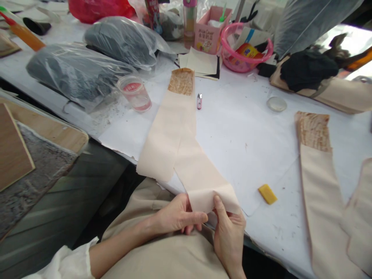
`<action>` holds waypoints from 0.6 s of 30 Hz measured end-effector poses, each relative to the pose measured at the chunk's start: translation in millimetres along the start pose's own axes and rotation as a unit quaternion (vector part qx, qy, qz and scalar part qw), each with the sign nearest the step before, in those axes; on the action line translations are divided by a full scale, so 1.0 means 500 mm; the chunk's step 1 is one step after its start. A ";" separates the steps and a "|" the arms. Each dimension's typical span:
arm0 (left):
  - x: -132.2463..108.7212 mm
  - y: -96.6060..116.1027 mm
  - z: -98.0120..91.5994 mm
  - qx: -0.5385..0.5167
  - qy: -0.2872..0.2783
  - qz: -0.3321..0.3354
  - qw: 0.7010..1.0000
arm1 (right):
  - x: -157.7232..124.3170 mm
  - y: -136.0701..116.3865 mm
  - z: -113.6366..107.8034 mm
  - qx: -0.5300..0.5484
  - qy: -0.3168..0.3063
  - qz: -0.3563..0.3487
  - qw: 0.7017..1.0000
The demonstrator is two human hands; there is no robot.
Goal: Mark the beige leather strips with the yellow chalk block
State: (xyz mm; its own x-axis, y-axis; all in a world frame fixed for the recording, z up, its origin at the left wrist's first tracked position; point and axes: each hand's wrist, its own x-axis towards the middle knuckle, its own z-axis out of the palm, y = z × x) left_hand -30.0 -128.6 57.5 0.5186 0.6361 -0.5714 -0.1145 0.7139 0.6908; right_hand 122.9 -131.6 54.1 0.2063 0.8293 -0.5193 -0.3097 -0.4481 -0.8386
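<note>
A beige strip (203, 162) runs diagonally over the table's front edge, its near end folded up. My right hand (229, 228) pinches this folded end, thumb on top and fingers underneath. Beside it, my left hand (186, 217) is at the strip's lower left edge, thumb stretched to the right; some of its fingers are hidden beneath the material, so its hold is unclear. Another beige piece (159, 135) lies partly under the strip, and a brown, rough-looking patch (181, 82) covers the far end.
Right of the strip lie a yellow block (267, 194) and more beige pieces (319, 186). Small clippers (199, 101) and a plastic cup (135, 93) are farther back. Behind stand a pink basket (247, 48), a pink box (207, 37) and plastic-wrapped dark bundles (75, 71).
</note>
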 end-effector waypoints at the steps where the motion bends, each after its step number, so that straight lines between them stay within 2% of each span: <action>1: 0.002 0.000 0.004 0.006 0.019 0.000 1.000 | -0.002 0.003 -0.001 -0.015 -0.008 -0.002 1.000; 5: 0.004 0.000 0.015 0.030 0.065 0.002 0.997 | -0.007 0.011 -0.005 -0.013 -0.019 0.017 1.000; 9: -0.010 0.001 0.015 0.050 0.050 -0.012 0.997 | -0.014 0.014 0.003 0.024 0.007 0.070 0.997; 13: -0.033 0.007 0.009 0.079 0.036 -0.044 0.995 | -0.025 0.011 0.020 0.087 0.040 0.093 0.991; 18: -0.050 0.021 0.001 0.091 0.004 -0.071 0.993 | -0.034 0.008 0.029 0.121 0.034 0.108 0.986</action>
State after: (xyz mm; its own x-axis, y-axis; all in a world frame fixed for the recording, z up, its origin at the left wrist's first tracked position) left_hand -43.8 -137.1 79.2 0.5124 0.5348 -0.6719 0.1153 0.7325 0.6709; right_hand 104.5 -142.7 62.1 0.1703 0.6949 -0.6986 -0.5640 -0.5126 -0.6474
